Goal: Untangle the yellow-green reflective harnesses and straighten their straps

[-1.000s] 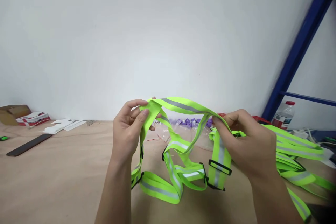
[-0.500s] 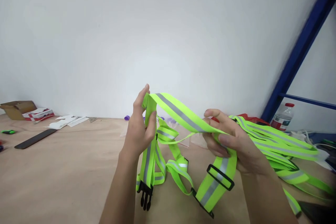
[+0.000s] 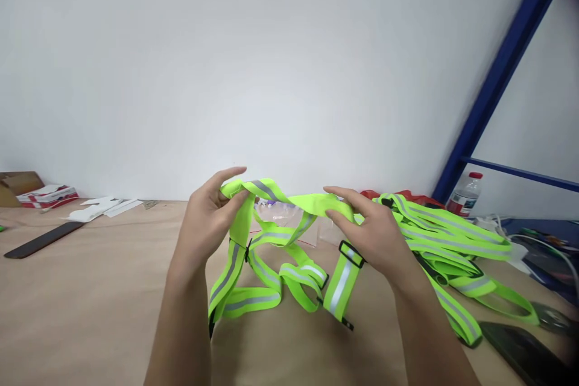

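Observation:
A neon green strap with a grey reflective stripe [image 3: 266,298] hangs between my hands, its lower loops near the brown tabletop. My left hand [image 3: 205,217] pinches one part of it between thumb and fingers. At the right, my right hand [image 3: 368,226] grips another part, with thumb and index finger along the band. The stretch between them is twisted. A black slide buckle [image 3: 351,254] hangs just below my right hand, and a black end piece [image 3: 347,324] is at the strap's lower end. Another black fitting shows at the lower left, partly behind my left forearm.
More green straps [image 3: 452,235] lie piled at the right, near a red-capped bottle [image 3: 465,195] and a dark flat object [image 3: 525,350]. On the left are a black strip [image 3: 43,240], white papers [image 3: 94,210] and a red-and-white box [image 3: 47,196]. Clear plastic bags [image 3: 280,215] lie behind the strap.
Both hands have moved left and the band between them has slackened and twisted. The slide buckle hangs higher and further left. The view has shifted slightly to the right.

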Demonstrator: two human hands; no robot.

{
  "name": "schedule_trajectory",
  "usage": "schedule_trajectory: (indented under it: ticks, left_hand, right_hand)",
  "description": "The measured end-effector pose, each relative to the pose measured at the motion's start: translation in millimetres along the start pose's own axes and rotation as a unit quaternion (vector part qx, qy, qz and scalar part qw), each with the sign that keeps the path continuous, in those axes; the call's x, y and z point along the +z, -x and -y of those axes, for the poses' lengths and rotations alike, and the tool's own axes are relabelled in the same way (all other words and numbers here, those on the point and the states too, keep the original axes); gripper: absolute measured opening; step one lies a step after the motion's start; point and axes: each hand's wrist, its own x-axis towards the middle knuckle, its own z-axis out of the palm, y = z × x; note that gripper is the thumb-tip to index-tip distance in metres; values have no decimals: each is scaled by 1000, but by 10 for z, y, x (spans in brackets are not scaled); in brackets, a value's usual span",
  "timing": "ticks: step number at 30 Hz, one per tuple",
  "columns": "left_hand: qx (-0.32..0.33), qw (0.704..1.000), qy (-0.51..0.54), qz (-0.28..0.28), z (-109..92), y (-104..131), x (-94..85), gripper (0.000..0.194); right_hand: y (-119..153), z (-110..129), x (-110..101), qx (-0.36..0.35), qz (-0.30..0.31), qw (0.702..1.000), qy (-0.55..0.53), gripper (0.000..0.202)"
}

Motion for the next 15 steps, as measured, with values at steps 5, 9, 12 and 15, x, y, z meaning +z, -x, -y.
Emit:
schedule_trajectory:
  ticks: [5,9,12,15]
  left_hand:
    - [-61,994,-7,94,-17,45,-104,32]
    - [-58,997,11,40,16,42,-105,39]
    - [-60,996,55,23,16,21,-102,36]
    - [-66,994,48,76,-8,23,-137,30]
  right_hand:
    - [4,16,-42,-12,-35,999,22,29]
    - [36,114,-121,-34,63,996,49,57]
    - [62,148,-132,-57,120,991,16,46]
    - [51,137,-124,-69,88,991,-67,10]
